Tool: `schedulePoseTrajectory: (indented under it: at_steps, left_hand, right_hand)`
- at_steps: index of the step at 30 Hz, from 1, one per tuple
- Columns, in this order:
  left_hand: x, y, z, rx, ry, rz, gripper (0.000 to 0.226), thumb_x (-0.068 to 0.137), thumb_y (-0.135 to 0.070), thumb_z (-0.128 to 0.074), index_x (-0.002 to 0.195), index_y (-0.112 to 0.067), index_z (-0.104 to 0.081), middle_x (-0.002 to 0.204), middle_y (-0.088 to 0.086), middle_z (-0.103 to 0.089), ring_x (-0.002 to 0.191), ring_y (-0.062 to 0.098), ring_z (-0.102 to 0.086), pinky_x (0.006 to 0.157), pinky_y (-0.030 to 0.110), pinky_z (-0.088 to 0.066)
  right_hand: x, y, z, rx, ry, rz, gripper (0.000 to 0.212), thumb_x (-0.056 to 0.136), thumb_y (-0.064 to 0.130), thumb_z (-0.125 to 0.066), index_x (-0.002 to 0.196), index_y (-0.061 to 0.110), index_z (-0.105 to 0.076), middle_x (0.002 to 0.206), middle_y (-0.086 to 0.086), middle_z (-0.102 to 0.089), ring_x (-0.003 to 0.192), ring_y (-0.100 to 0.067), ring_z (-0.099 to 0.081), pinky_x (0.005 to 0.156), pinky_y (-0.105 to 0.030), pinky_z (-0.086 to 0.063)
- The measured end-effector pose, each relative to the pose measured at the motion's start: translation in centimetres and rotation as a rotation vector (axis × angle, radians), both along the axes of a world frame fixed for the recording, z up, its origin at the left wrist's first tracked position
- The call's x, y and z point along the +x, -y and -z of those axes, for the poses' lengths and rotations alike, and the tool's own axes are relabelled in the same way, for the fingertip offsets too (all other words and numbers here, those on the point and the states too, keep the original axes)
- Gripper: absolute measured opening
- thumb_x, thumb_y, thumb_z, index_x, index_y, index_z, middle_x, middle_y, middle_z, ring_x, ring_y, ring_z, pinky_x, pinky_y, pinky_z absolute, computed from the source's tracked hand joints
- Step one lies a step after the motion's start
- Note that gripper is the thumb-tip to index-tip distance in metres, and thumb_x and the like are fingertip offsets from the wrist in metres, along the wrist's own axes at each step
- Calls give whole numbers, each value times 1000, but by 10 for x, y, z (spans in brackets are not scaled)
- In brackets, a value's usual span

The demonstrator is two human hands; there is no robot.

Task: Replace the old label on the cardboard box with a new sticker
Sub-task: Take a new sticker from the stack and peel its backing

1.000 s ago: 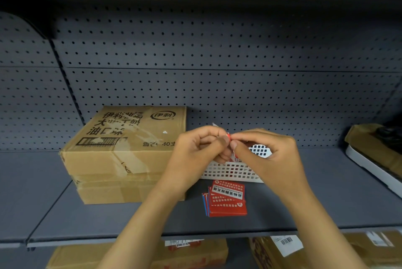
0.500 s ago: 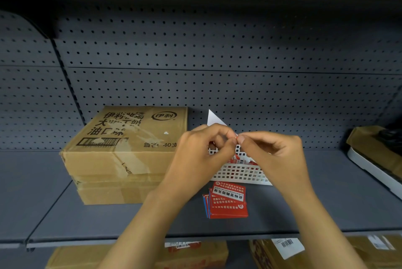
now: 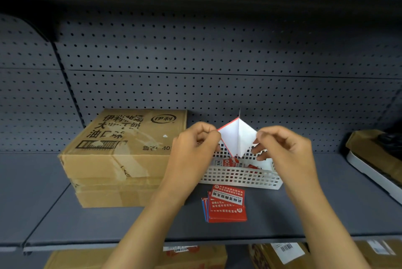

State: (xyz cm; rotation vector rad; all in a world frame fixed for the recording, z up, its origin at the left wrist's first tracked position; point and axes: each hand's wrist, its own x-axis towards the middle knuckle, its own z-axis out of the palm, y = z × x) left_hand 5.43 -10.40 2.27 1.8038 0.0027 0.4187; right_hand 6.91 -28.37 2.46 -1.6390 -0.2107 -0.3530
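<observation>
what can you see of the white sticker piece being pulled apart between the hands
The sticker is thin paper, white on the side facing the camera, with a red edge along its left flap. It is opened into two flaps that meet at a vertical crease, making a diamond shape. The left hand pinches the left flap, the right hand the right one. It is held in the air, above the white basket, touching nothing else.

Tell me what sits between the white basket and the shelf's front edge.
In the head view, a small stack of red stickers lies on the shelf just before the white basket.
</observation>
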Motion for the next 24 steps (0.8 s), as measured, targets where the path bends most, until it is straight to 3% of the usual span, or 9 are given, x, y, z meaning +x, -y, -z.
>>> schedulePoseTrajectory:
  at_steps: [5, 8, 11, 15, 20, 24]
  left_hand:
    - [15, 3, 3, -9, -70, -87, 26, 93, -27, -49, 68, -25, -57, 67, -8, -60, 65, 8, -51, 61, 30, -42]
    - [24, 6, 6, -26, -138, -110, 28, 94, -27, -45, 69, -25, -55, 79, -3, -66, 82, 20, -63, 80, 42, -53]
    - [30, 11, 6, 0, -191, -120, 27, 96, -31, -40, 77, -22, -57, 91, 1, -70, 95, 25, -68, 91, 47, -55]
    - [37, 13, 10, 13, -194, -104, 28, 92, -39, -36, 84, -24, -57, 92, 2, -71, 93, 25, -70, 90, 49, -57]
    - [54, 19, 22, 11, -292, -78, 33, 81, -44, -34, 86, -22, -58, 98, 11, -72, 95, 32, -70, 92, 54, -57]
    - [67, 29, 32, 59, -338, -25, 28, 96, -37, -39, 89, -17, -58, 95, 10, -70, 93, 30, -70, 90, 49, -58]
  right_hand:
    - [8, 16, -4, 26, -12, 91, 33, 92, 4, -57, 69, 23, -71, 63, 4, -71, 57, -8, -63, 60, -30, -54]
    - [12, 26, -6, 20, -17, 132, 35, 93, 6, -54, 66, 23, -67, 60, 8, -68, 57, -7, -61, 63, -36, -54]
    - [17, 36, -9, 20, -10, 181, 37, 92, 8, -53, 63, 26, -66, 61, 7, -67, 62, -12, -61, 62, -34, -53]
    - [19, 49, -15, 71, 4, 226, 36, 92, 7, -51, 64, 25, -65, 60, 10, -71, 53, -5, -61, 49, -21, -52]
    - [20, 62, -20, 169, 55, 272, 29, 93, 7, -51, 71, 21, -64, 59, 7, -63, 48, -4, -58, 48, -20, -52]
    - [19, 68, -23, 204, 94, 283, 29, 94, 6, -51, 73, 21, -63, 56, 11, -61, 47, -7, -60, 48, -19, -50]
